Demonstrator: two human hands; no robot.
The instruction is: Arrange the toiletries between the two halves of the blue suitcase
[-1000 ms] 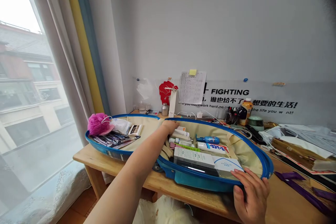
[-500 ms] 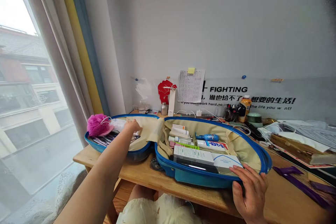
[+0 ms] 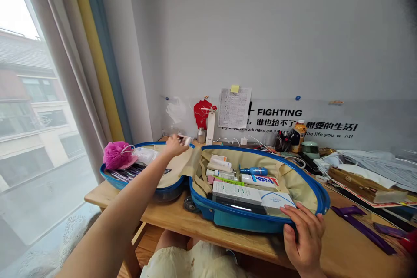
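Blue suitcase rim (image 3: 228,212) under right hand (image 3: 304,236), fingers curled round it. Left hand (image 3: 175,146) has raised a small flat packet (image 3: 185,140), fingers pinched on it.

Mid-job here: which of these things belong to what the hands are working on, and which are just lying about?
Part of the job:
left hand, pinching a small flat packet
right hand, on the open blue suitcase
toothpaste tube
white box
pink bath sponge

Just lying about:
orange drink bottle
purple strap
paper sheet
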